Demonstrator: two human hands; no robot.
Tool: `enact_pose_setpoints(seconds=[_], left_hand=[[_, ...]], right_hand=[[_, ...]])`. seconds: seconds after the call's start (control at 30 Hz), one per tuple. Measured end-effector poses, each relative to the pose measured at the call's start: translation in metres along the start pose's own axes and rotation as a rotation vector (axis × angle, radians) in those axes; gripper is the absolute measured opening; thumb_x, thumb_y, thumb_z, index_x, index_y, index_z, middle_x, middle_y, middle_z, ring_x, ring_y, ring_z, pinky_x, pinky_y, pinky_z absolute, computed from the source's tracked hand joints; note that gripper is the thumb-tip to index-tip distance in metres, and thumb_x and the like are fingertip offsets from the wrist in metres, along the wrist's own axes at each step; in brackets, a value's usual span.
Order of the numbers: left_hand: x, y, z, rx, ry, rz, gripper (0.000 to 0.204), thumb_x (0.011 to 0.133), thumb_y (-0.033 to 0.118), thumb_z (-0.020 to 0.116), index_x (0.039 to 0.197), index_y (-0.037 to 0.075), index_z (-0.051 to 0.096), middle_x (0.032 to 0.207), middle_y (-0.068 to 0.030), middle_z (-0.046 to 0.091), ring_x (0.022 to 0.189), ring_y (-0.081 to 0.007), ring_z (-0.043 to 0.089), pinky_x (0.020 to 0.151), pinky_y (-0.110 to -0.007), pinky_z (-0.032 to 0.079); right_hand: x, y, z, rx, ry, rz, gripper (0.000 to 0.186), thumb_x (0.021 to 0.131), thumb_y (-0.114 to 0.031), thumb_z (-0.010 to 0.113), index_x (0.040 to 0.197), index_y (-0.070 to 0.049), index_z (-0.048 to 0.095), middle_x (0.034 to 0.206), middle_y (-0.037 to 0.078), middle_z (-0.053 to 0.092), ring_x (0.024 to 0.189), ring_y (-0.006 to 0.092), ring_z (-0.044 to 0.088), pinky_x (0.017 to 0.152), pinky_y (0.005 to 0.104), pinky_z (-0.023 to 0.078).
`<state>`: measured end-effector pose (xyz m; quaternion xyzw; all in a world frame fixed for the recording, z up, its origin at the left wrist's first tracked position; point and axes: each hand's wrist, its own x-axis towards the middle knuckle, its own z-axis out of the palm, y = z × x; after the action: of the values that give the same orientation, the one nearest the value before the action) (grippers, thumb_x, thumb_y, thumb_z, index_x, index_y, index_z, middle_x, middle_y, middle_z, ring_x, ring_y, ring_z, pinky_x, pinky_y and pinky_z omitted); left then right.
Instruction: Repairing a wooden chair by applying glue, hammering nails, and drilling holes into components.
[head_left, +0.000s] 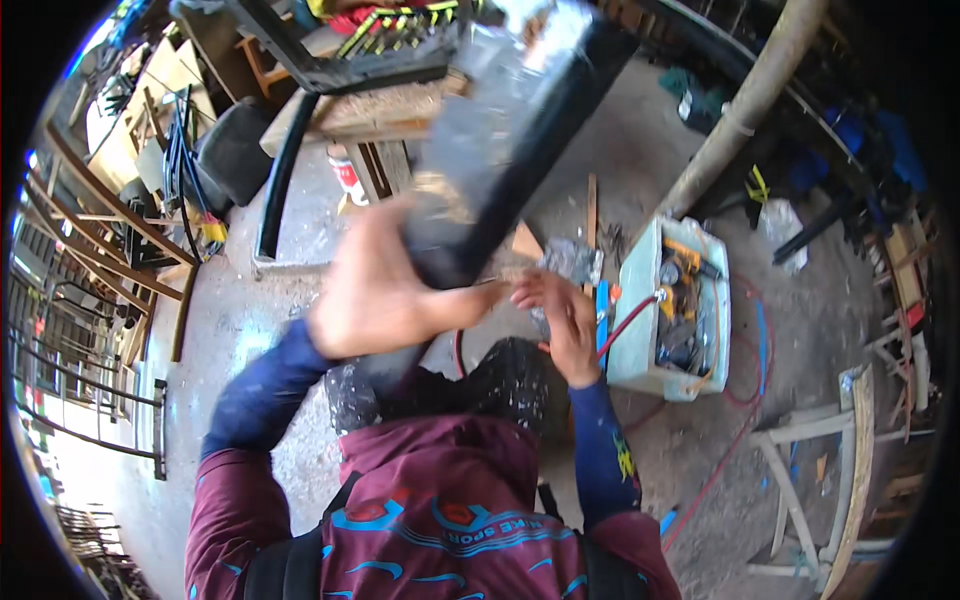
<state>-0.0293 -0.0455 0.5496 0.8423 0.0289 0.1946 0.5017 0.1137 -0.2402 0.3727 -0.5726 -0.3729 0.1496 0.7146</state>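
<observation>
A long dark piece with a black edge and a grey, shiny, scuffed face (pixel 478 160) slants up and away in front of me, smeared by motion. My left hand (pixel 385 300) is wrapped about its near end, with the thumb stretched to the right across it. Close by the thumb tip, my right hand (pixel 560 318) has its fingers curled together. Whatever they pinch, if anything, is too small and blurred to make out. Below both hands are my paint-spotted dark trousers (pixel 510 385).
An open pale box (pixel 637 335) of yellow tools stands to the right, with a red hose (pixel 700 490) trailing past it. Beyond my hands is a wooden bench (pixel 375 115) bearing a black frame (pixel 360 75). Wooden frames (pixel 840 470) lie right; curved wooden frames (pixel 120 215) stand left.
</observation>
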Motion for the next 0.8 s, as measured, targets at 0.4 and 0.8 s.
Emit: enact_pose_setpoints(seconds=[0.4,0.8], left_hand=[[0.029,-0.127,0.114,-0.517,0.02,0.029,0.035,0.097,0.036,0.066,0.096,0.001,0.061,0.072,-0.0063,0.063,0.063,-0.0149,0.058,0.059,-0.032,0.048],[0.029,-0.264,0.091,-1.067,-0.415,-0.568,0.004,0.09,0.006,0.065,0.093,0.006,0.062,0.076,0.0022,0.062,0.065,-0.0068,0.056,0.057,-0.025,0.045]], right_hand=[[-0.058,-0.008,0.044,-0.025,0.385,0.084,0.055,0.085,-0.006,0.072,0.133,0.001,0.047,0.103,0.012,0.065,0.075,0.0191,0.068,0.074,0.0322,0.057],[0.063,-0.081,0.036,-0.478,0.655,0.383,0.043,0.081,-0.01,0.074,0.117,0.004,0.055,0.087,0.011,0.064,0.066,0.0204,0.065,0.063,0.0319,0.055]])
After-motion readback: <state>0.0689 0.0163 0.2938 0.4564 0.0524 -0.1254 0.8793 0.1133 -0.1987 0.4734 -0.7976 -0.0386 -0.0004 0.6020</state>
